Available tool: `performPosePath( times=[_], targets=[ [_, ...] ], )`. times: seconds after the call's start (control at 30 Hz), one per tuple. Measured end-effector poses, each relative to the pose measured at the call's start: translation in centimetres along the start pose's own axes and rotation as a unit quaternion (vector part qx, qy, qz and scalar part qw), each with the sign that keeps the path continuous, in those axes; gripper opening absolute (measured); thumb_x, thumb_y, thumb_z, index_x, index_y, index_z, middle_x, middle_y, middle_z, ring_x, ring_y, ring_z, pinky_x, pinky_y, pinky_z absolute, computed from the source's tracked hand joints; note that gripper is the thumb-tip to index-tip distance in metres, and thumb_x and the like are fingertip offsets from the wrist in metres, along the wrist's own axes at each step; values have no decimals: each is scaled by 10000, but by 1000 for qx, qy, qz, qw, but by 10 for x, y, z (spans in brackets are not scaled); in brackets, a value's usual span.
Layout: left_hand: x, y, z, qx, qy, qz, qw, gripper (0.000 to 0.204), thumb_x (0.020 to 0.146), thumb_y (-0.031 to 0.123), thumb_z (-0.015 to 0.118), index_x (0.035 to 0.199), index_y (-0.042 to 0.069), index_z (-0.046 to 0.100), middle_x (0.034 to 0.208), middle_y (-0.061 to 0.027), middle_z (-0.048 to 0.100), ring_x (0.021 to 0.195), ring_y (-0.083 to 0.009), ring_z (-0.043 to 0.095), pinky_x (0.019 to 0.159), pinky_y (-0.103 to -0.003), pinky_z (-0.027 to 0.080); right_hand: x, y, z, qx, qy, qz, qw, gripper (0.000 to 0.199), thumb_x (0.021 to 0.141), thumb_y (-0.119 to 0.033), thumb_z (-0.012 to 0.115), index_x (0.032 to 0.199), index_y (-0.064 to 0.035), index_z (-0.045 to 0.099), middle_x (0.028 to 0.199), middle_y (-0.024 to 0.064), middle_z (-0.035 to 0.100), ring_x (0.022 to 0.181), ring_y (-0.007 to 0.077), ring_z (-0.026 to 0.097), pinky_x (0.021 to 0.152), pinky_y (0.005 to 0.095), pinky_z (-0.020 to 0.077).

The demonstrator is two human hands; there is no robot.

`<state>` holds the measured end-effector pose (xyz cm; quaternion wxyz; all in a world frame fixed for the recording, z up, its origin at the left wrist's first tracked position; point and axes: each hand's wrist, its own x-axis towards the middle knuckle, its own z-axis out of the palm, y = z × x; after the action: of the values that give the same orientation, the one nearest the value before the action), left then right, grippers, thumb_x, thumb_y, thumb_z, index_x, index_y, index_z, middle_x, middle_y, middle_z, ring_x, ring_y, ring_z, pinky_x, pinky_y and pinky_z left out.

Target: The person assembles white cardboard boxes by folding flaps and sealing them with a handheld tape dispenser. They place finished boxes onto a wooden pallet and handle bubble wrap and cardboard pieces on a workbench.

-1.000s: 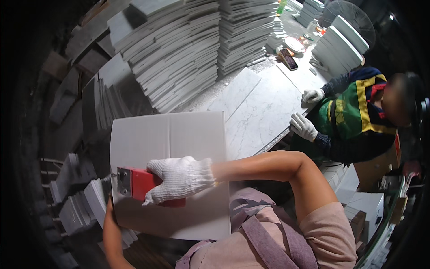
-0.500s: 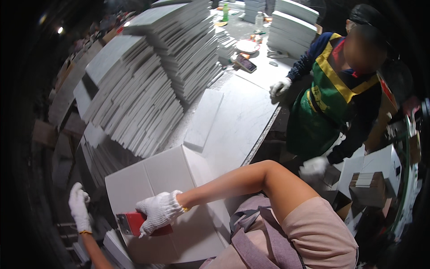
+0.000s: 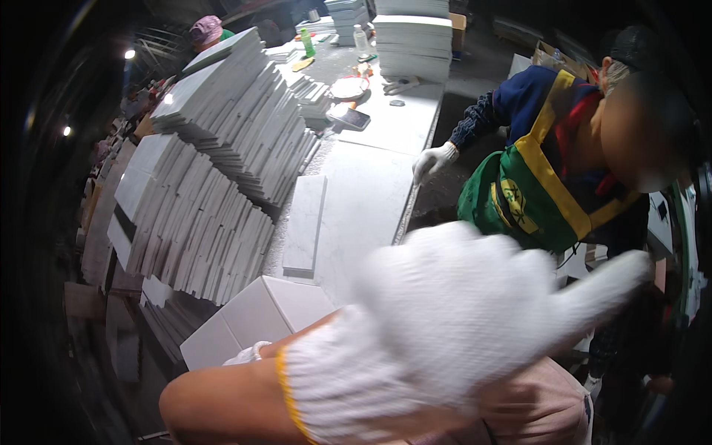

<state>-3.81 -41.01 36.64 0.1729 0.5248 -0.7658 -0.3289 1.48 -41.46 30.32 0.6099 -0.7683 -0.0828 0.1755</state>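
Observation:
My left hand [image 3: 467, 311], in a white knit glove with a yellow cuff edge, is raised close in front of me and blurred by motion. One digit stretches out to the right, apart from the rest. The other fingers bend away out of sight, and nothing shows in them. Behind my left forearm, part of my right hand [image 3: 248, 354], also white-gloved, lies at a white carton [image 3: 241, 322]. The forearm hides its fingers and anything in them, along with the carton's near part. Beyond the carton, a narrow pale slab [image 3: 304, 222] rests on the table.
Tall stacks of thin pale slabs [image 3: 196, 215] stand at the left. A phone [image 3: 348, 117], a green bottle [image 3: 307, 42] and a clear bottle [image 3: 361, 41] sit on the table [image 3: 363, 185]. To the right, a person in a green apron [image 3: 519, 185] rests a gloved hand on the table edge.
My left hand has come up from the lower left, across my right arm. The red tool seen under my right hand is now hidden. My view has shifted, and the co-worker leans further forward.

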Motion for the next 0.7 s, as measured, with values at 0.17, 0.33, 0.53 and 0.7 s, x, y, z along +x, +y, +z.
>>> performPosePath(
  times=[0.17,0.33,0.53,0.7],
  targets=[
    [2,-13,11,13,-10,10,1000,445,1027,231,652,1437,62,621,1227,-101,711,931,-151,666,827,-322,576,2,2,-5,3,6,-18,1000,719,806,-489,856,1305,-8,665,1175,157,751,1085,291,723,929,402,566],
    [-7,-19,7,20,20,-1,1000,473,1030,279,658,1463,95,608,1268,-110,702,970,-159,670,849,-335,579,18,8,4,-10,-26,-20,999,747,824,-481,858,1350,0,635,1188,146,746,1086,268,719,943,387,566],
    [-49,-27,-32,43,110,-68,991,507,1033,336,664,1493,135,593,1317,-120,691,1018,-168,675,874,-350,581,30,14,-4,-16,-36,-9,999,781,847,-473,859,1403,11,600,1203,133,740,1087,241,713,959,369,565],
    [-85,-33,-55,78,221,-115,965,536,1036,384,669,1519,168,581,1357,-129,682,1057,-175,680,896,-363,583,36,4,-17,-23,-38,37,998,811,865,-465,860,1447,19,571,1215,122,735,1088,218,708,973,354,564]
  ],
)
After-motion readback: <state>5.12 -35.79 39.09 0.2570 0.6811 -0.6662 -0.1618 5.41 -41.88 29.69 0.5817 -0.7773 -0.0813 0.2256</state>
